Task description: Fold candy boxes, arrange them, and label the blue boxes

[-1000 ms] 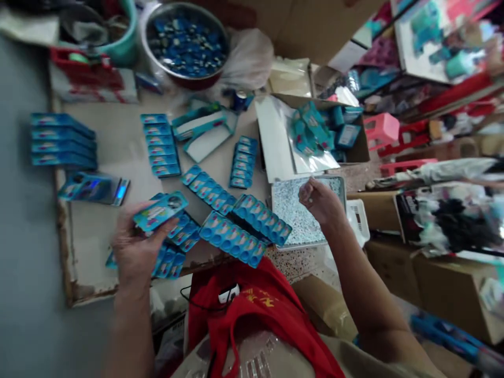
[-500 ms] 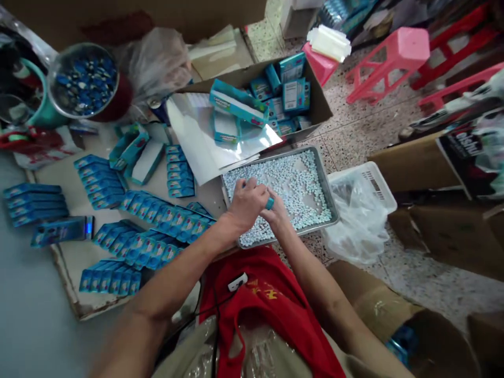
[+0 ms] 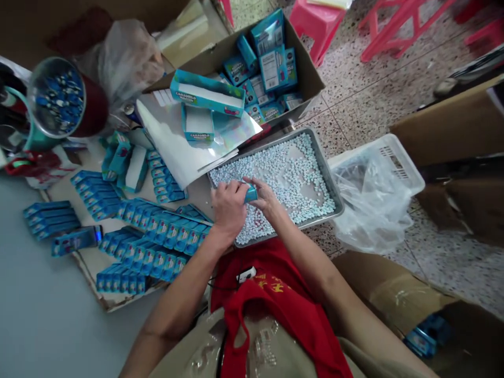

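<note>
Over the left part of a grey metal tray of small pale blue and white candy pellets, both my hands meet at a small blue candy box. My left hand is wrapped around the box from the left and hides much of it. At its right end, my right hand pinches it between thumb and fingers. Whether the box's flap is open cannot be made out. Rows of similar blue boxes stand on the table to the left of my left hand.
Blue display trays lie on glossy sheets beyond the pellets. A cardboard carton of blue packs stands behind. To the right is a white basket with clear plastic. A pot with blue pieces sits far left.
My hands, still together on the small box, have shifted slightly left, and more of the box now shows between them. The camera view has tilted and moved closer to the tray.
</note>
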A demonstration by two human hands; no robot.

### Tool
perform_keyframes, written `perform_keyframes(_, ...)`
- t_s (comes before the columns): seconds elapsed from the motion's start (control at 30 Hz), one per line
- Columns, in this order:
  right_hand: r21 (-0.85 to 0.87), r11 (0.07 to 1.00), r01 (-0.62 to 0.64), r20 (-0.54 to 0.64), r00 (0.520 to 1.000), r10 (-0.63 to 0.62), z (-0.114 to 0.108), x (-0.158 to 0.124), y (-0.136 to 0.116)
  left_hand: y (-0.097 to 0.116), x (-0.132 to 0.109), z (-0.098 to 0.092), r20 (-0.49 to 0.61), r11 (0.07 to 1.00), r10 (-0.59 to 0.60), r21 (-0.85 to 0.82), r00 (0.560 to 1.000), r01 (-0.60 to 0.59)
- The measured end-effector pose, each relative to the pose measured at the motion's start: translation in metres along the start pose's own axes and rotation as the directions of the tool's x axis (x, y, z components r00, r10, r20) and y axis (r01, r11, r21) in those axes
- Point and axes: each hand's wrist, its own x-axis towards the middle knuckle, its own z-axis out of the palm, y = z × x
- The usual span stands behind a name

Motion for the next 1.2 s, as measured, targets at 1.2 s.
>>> perform_keyframes(1.2,-0.226,-0.929,0.291,0.47,0.868,0.158,0.07,0.059,0.124,-0.199,-0.2,-0.073,-0.446,0.721,-0.624,-0.646,0.641,0.252)
